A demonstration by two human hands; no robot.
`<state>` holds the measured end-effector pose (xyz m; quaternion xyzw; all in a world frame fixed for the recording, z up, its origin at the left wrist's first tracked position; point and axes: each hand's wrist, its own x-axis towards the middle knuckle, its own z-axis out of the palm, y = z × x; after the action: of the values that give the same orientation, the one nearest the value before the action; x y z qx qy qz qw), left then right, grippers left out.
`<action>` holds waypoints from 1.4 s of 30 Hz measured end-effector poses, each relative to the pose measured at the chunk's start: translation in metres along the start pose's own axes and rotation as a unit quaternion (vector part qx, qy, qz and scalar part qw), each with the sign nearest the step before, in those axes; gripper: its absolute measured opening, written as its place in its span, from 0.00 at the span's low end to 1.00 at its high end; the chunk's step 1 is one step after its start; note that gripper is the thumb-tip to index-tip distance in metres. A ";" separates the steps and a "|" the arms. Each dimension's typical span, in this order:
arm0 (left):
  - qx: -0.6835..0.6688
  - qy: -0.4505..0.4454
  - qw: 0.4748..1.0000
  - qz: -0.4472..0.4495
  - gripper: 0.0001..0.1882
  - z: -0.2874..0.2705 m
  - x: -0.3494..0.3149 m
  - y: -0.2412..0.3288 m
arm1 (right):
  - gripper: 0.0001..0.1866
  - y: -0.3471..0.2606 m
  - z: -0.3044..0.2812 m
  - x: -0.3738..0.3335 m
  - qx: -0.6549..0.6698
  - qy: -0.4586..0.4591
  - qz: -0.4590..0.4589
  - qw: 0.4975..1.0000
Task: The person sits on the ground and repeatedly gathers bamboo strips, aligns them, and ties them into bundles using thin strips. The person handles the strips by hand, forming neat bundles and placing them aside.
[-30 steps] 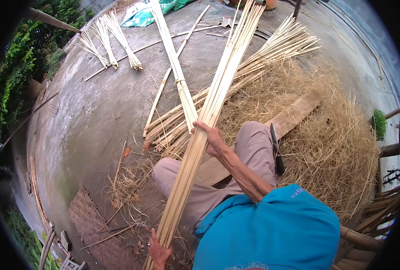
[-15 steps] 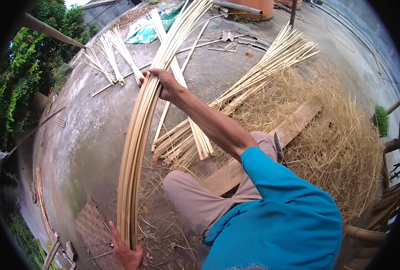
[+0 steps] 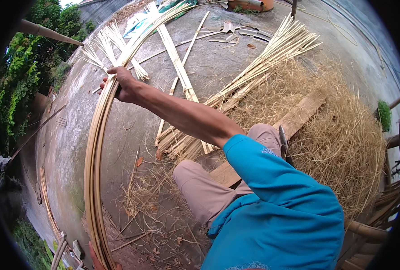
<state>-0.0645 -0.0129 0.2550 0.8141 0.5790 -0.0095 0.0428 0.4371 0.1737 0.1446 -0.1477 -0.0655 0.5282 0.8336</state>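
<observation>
A long bundle of pale bamboo strips curves from the lower left up towards the far middle. My right hand reaches across to the left, its fingers wrapped round the bundle's upper part. At the lower edge my left hand grips the near end; the frame cuts off most of it. Beneath the far part of the bundle lie smaller fans of split strips on the concrete. A knife with a narrow grey blade is beside my leg, next to a wooden plank.
A large fanned bundle of strips lies ahead to the right. Curly bamboo shavings are heaped at the right. Long flat strips cross the middle ground. A woven mat lies near the lower left, and green plants border the left.
Both hands have moved left with the bundle, the left hand also down to the frame's lower edge. The bundle's far end now hangs over the small fans of strips.
</observation>
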 end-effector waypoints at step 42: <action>-0.343 -0.501 0.793 -0.038 0.73 0.269 -0.069 -0.043 | 0.17 0.093 -0.260 -0.238 -0.207 0.232 0.010 0.950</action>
<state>-0.1184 -0.0853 -0.0110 0.6045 0.4718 -0.2186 0.6035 0.3227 -0.0493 -0.1201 -0.4359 0.0237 0.4625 0.7717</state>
